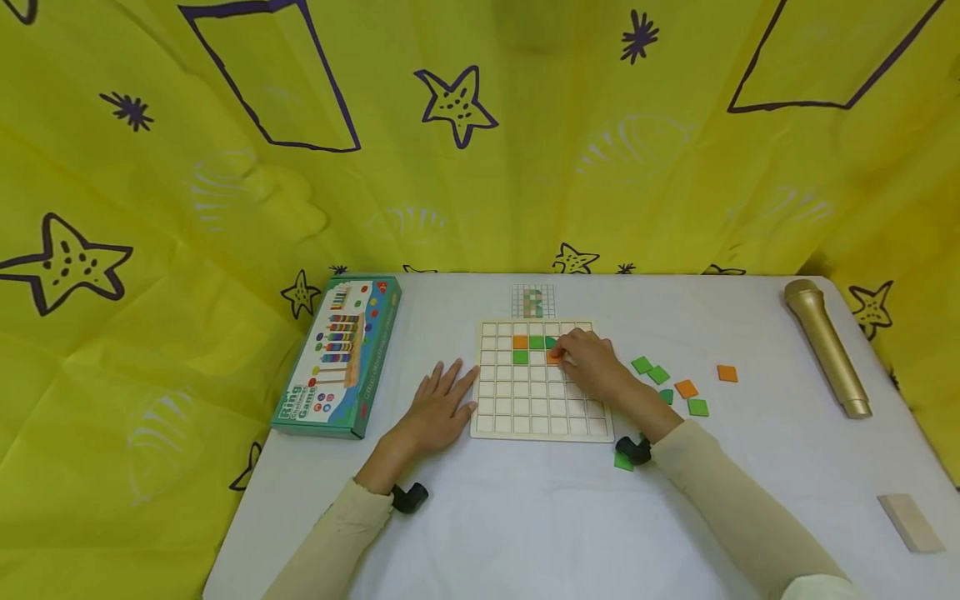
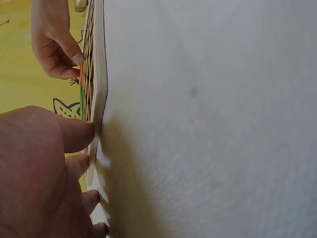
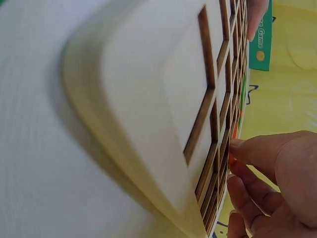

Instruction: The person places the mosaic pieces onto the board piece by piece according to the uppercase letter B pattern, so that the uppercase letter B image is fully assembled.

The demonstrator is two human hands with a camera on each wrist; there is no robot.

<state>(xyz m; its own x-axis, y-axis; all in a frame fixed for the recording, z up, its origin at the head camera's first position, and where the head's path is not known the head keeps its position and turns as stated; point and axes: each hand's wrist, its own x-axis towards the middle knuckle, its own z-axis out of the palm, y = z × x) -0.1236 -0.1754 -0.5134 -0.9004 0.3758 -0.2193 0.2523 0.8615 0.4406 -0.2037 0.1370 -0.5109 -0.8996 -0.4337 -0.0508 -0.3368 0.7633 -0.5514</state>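
A pale wooden grid board (image 1: 531,425) lies mid-table, with an orange tile (image 1: 521,342) and green tiles (image 1: 536,342) in its upper cells. My right hand (image 1: 588,362) is over the board's upper right, thumb and fingertips pinching an orange piece (image 1: 552,357) at a cell; in the right wrist view the orange piece (image 3: 232,159) shows between thumb and finger. My left hand (image 1: 437,414) lies with spread fingers at the board's left edge; in the left wrist view its thumb (image 2: 77,135) touches the board's side (image 2: 100,64). A small pattern card (image 1: 533,301) lies just above the board.
Loose green tiles (image 1: 698,407) and orange tiles (image 1: 727,373) lie right of the board, one green tile (image 1: 623,462) near my right wrist. A game box (image 1: 337,358) stands at left, a gold microphone (image 1: 827,348) at far right, a wooden block (image 1: 910,522) at lower right.
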